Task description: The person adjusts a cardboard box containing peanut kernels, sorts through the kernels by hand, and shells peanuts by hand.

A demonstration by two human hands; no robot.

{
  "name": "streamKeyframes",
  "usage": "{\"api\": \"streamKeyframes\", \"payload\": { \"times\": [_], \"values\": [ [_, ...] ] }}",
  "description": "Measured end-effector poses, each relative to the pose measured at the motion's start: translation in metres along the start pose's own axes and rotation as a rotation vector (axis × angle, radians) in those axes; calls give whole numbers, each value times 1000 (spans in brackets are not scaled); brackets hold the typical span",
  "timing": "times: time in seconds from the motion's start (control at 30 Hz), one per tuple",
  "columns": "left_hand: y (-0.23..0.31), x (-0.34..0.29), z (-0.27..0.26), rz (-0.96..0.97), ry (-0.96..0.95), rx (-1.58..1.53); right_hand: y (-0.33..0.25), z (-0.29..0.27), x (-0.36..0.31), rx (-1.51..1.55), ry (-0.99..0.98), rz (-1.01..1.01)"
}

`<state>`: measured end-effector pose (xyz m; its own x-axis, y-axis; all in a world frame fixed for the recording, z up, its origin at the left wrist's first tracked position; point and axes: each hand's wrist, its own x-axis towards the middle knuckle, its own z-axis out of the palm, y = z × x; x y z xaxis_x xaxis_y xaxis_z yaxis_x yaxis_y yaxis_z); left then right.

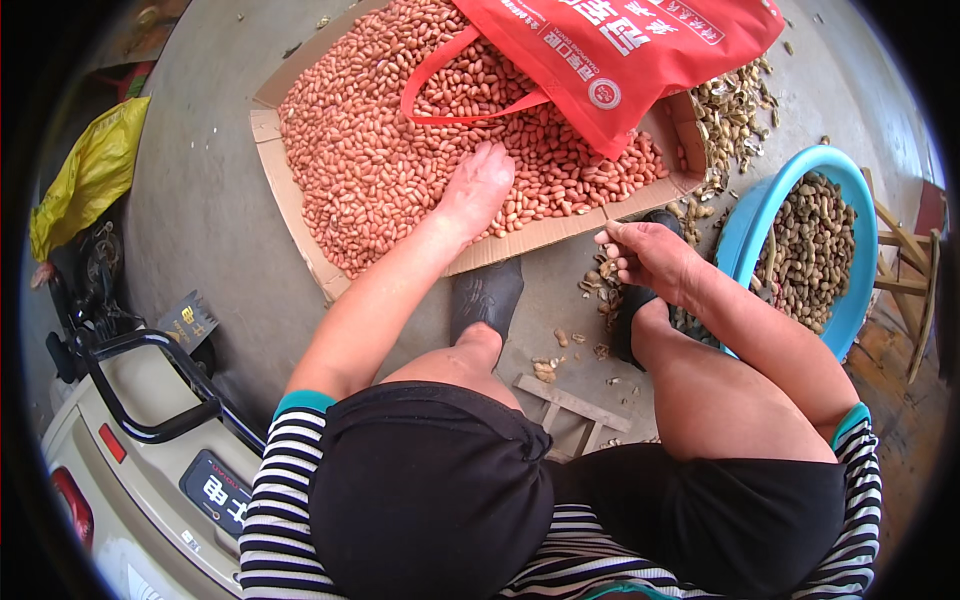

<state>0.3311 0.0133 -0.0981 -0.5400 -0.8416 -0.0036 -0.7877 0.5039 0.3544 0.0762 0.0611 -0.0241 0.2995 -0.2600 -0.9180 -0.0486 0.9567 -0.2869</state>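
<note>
Shelled red-skinned peanuts point(370, 140) fill a shallow cardboard tray point(290, 215) in front of me. My left hand point(478, 188) is over the near part of the pile, back of the hand up. Its fingers are curled together, and whatever they hold is hidden. Just outside the tray's near right edge is my right hand point(650, 258), above scattered shells point(603, 285). Thumb and forefinger press together there with the other fingers bent; anything between them is too small to name. A red bag point(610, 60) lies across the far right of the peanuts, its handle looped over them.
A blue basin point(742, 235) of unshelled peanuts point(810, 250) stands by my right knee. Empty shells point(735, 120) are heaped beyond the tray's right side. A light-coloured scooter point(140, 470) is close on my left, with a yellow bag point(95, 170) farther off. Wooden slats point(565, 408) lie between my feet.
</note>
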Motion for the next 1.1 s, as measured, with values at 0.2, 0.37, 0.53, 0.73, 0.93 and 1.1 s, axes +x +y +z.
{"api": "streamKeyframes", "payload": {
  "times": [0.2, 0.37, 0.53, 0.73, 0.93, 1.1],
  "values": [
    [5, 0, -5, 65, -44, 232, -2, 2, -3, 2, 11, -1],
    [4, 1, -3, 65, -69, 286, -2, 3, -3, 2, 11, -10],
    [3, -2, -1, 26, -65, 264, -1, 1, -1, 1, 5, -9],
    [0, -5, -5, -141, -18, 72, -1, 2, 1, 5, -11, -12],
    [42, 7, -28, 127, 43, -226, 0, 3, 3, 107, -44, -27],
    [101, 13, -45, 216, 34, -510, 0, 6, 8, 372, -163, -82]
  ]
}}
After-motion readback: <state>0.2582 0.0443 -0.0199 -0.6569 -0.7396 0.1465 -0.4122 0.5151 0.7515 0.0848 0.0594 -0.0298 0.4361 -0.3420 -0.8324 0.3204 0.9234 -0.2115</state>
